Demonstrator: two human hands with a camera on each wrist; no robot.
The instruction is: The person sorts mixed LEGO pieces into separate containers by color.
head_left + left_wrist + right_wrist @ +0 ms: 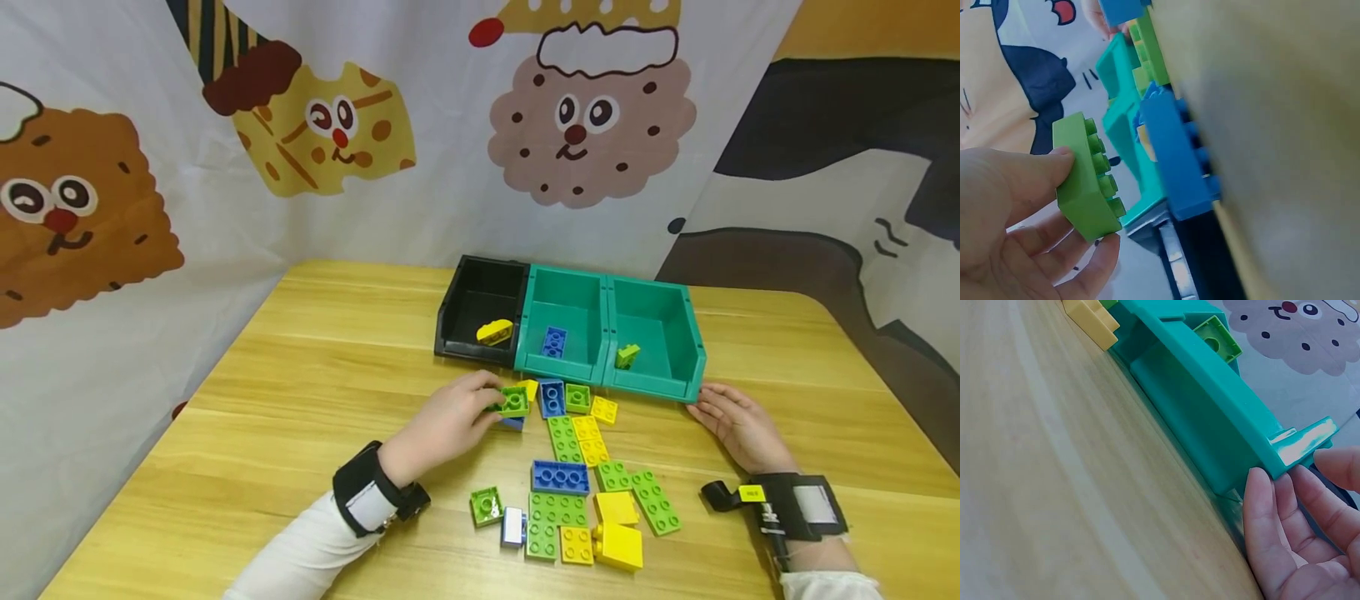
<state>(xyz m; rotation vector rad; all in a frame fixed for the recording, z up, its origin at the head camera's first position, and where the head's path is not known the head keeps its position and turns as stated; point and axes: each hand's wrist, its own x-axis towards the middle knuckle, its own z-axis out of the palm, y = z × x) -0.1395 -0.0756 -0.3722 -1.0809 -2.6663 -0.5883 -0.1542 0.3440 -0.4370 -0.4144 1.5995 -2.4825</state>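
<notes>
My left hand (450,421) pinches a green toy building brick (1082,178) between thumb and fingers, its studs facing right in the left wrist view. In the head view that brick is just in front of the black bin (476,354), above a blue brick (514,423) on the table. At the far right, my right hand (746,425) touches the front corner of the right teal bin (693,350) with its fingertips. Those fingers are loosely extended, with the thumb beside the corner in the right wrist view. Loose green, blue and yellow bricks lie between the hands.
Three joined bins stand at the back. The black one holds a yellow brick (494,332), the middle teal bin (562,367) a blue brick (554,342), and the right one a green brick (627,357). A patterned curtain (442,225) hangs behind the wooden table (315,350).
</notes>
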